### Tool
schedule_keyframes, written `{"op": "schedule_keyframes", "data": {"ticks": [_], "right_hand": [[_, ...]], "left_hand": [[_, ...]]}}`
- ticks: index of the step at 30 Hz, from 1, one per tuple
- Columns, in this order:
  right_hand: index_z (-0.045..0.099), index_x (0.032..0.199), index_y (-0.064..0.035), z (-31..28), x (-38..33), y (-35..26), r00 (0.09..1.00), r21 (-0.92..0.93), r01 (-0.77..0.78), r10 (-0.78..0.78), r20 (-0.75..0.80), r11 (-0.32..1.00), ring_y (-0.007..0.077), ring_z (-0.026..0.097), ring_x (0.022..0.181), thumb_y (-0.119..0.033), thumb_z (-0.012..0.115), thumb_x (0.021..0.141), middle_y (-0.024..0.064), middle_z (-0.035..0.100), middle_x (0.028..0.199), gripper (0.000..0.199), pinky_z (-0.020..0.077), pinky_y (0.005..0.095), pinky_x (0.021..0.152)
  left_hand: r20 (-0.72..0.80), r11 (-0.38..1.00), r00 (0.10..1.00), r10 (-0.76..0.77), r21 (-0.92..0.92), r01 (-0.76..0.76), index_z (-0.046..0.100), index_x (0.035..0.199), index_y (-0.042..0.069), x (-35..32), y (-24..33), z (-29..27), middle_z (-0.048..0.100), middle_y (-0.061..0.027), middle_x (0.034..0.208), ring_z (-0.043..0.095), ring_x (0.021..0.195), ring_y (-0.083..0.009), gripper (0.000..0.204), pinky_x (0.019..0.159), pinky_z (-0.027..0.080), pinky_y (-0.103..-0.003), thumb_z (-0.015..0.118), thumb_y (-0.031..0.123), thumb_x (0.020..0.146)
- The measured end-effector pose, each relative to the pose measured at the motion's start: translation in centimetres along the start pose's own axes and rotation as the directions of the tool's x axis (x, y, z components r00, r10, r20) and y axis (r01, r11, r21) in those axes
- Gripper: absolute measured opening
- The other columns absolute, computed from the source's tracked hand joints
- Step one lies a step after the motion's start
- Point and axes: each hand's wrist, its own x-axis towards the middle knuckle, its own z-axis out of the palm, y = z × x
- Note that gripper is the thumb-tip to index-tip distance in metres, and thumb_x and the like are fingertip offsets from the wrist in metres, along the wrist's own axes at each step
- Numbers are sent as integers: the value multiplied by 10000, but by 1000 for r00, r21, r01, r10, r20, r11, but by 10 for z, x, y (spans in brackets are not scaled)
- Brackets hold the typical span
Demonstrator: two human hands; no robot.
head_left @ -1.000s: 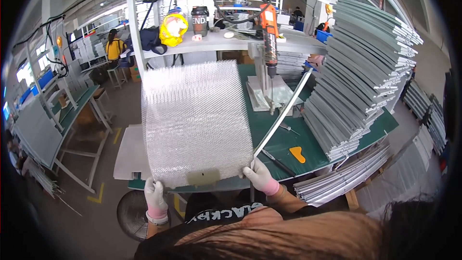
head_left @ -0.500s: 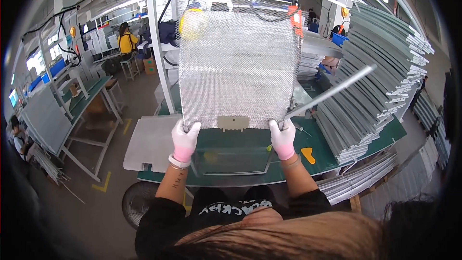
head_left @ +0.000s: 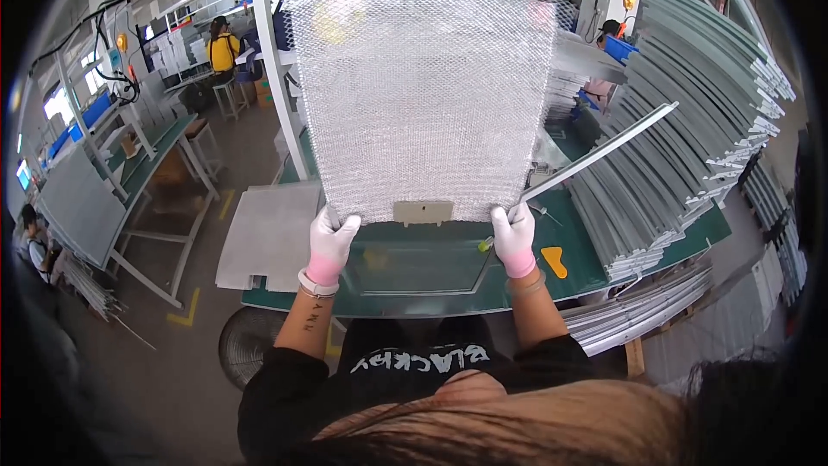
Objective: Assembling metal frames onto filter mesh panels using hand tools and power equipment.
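Note:
A silvery wire mesh panel (head_left: pixel 423 103) stands upright in front of me, its far edge raised above the bench. My left hand (head_left: pixel 331 242), in a white and pink glove, is closed on its lower left corner. The lower right corner is pinched by my right hand (head_left: pixel 515 240), gloved alike. A long narrow metal strip (head_left: pixel 604 152) slants up and right from my right hand and appears gripped there too. At the middle of the mesh's lower edge sits a beige plate (head_left: pixel 423 212). Below lies a thin grey rectangular frame (head_left: pixel 418 292) on the green bench.
Grey panels (head_left: pixel 673 147) are piled high on the right of the green bench (head_left: pixel 379 304). Near my right hand lie a yellow-orange flat piece (head_left: pixel 555 261) and a screwdriver-like tool (head_left: pixel 545 212). A pale flat sheet (head_left: pixel 267 237) overhangs at left. A person in yellow (head_left: pixel 222 52) is farther off.
The mesh looks larger and its top edge has risen and come closer to me. Both hands keep their corners. The strip's far end has moved slightly up. The view has shifted a little.

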Motion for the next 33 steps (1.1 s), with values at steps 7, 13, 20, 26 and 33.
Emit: {"op": "schedule_keyframes", "data": {"ticks": [7, 13, 20, 26, 33], "right_hand": [[561, 906, 5, -2, -21, 18, 996, 47, -19, 15, 87, 999, 121, 492, 674, -51, 596, 860, 53, 549, 753, 81, 430, 284, 631], [617, 1077, 16, -20, -60, 47, 924, -71, -117, 135, 358, 991, 150, 619, 816, -47, 569, 871, 117, 663, 922, 221, 495, 306, 766], [489, 713, -54, -25, 7, -13, 980, 214, -172, 144, 138, 962, 42, 459, 628, -45, 655, 843, -41, 508, 684, 211, 383, 218, 552], [410, 679, -49, -2, -12, -6, 988, -183, 53, -78, -133, 982, 66, 351, 541, -71, 668, 852, -32, 373, 569, 311, 316, 258, 485], [573, 951, 29, -2, -24, 12, 992, 109, -127, 126, 15, 986, 117, 563, 785, -31, 536, 893, 61, 616, 885, 91, 461, 270, 725]], "left_hand": [[2, 997, 997, -81, -13, 81, 592, 1142, -26, -25, -32, -4, 661, -32, 1046, 594, 916, -80, 289, 806, 476, -247, 622, 27, 860], [136, 947, 968, -213, 273, 170, 618, 1091, -41, -57, -73, -28, 677, -58, 992, 611, 870, -99, 286, 781, 494, -265, 655, 70, 829], [279, 983, 960, 12, -182, 41, 570, 1163, -27, 11, -3, -35, 636, -35, 1072, 563, 950, -83, 325, 834, 448, -235, 580, -19, 838], [52, 998, 997, 60, -1, -60, 560, 1172, -27, -4, -13, -9, 618, -24, 1054, 536, 926, -75, 302, 837, 434, -231, 607, 69, 889], [-3, 998, 1000, -11, 61, 11, 566, 1157, -24, -21, -34, -8, 627, -33, 1023, 555, 896, -93, 302, 826, 451, -258, 586, 90, 878]]}}
